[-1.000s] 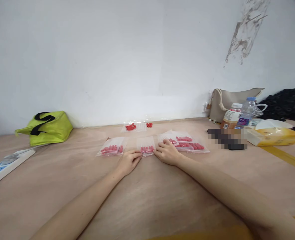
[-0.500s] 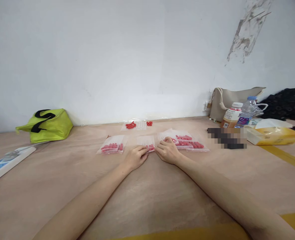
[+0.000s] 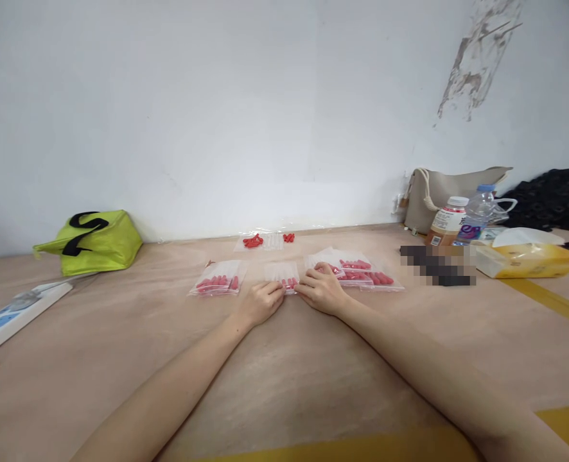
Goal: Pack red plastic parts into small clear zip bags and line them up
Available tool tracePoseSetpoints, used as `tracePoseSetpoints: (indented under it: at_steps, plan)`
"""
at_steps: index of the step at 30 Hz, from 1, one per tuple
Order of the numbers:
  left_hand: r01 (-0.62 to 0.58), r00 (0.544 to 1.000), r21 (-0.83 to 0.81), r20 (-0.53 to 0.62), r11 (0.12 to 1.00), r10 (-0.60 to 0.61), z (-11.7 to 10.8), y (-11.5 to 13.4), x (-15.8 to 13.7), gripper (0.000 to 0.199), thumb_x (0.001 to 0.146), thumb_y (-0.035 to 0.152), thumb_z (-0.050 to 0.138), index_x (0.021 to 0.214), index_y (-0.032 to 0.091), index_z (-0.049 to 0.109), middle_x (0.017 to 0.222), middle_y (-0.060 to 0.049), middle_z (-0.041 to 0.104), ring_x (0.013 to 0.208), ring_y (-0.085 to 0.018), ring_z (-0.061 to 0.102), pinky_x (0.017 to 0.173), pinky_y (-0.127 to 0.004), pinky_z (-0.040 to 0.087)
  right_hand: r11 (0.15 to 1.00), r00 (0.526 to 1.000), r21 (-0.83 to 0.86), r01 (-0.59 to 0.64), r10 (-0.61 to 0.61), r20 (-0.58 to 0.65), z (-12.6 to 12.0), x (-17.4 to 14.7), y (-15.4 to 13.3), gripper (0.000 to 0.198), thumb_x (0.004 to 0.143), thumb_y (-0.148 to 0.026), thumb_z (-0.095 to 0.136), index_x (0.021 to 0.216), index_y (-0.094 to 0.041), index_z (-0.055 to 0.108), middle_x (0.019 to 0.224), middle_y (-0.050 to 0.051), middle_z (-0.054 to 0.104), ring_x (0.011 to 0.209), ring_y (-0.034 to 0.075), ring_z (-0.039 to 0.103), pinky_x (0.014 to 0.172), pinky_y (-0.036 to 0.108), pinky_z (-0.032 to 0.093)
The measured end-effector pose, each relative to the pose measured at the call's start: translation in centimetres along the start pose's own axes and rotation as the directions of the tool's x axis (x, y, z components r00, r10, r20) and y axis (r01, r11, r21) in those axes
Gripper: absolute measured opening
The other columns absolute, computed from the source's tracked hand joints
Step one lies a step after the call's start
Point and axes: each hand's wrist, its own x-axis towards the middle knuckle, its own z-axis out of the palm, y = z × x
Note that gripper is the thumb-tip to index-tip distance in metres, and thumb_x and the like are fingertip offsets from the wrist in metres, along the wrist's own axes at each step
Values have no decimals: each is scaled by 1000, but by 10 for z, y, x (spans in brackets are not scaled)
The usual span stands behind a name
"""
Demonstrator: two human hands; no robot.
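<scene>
A small clear zip bag (image 3: 281, 271) with several red pieces along its near end lies flat between my hands. My left hand (image 3: 262, 301) is closed at the bag's near left corner, fingers pressed together. At the near right corner my right hand (image 3: 321, 290) pinches the same edge, its upper fingers curled beside the pile on the right. That pile of filled bags (image 3: 354, 277) holds several red pieces and overlaps in layers. To the left lies another group of filled bags (image 3: 216, 282). My thumbs are mostly hidden.
Loose red pieces (image 3: 253, 241) rest on clear bags near the wall. At left are a lime-green bag (image 3: 101, 247) and a power strip (image 3: 24, 311). On the right stand a drink bottle (image 3: 447, 221), a tissue pack (image 3: 525, 258) and a beige bag (image 3: 424, 192).
My left hand has shifted slightly left and my right hand slightly left too, along the bag's near edge. More of the red pieces shows between them. The other bags stay put.
</scene>
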Motion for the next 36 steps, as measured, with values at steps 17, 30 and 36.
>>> tracePoseSetpoints:
  at_steps: [17,30,36]
  plan:
    - [-149,981,85,-111,985,158,1,0,4,21,85,12,44,72,14,60,75,-3,65,65,-13,59,60,-25,47,998,997,-65,-9,4,-78,0,6,-14,24,85,-11,39,67,-16,54,63,0,54,67,11,43,78,33,24]
    - [-199,974,72,-99,977,205,1,1,6,20,86,13,43,74,16,58,77,-2,65,67,-12,59,63,-26,45,1000,997,18,-5,7,-80,-1,5,-13,29,88,-17,39,64,-17,56,59,-1,56,65,10,44,80,32,23]
    - [-243,962,50,-112,969,248,7,-2,5,19,85,13,44,71,15,56,72,-3,63,66,-12,58,62,-26,44,997,993,73,-29,37,-110,4,4,-14,29,86,-26,45,61,-17,55,56,-1,55,62,10,44,77,30,24]
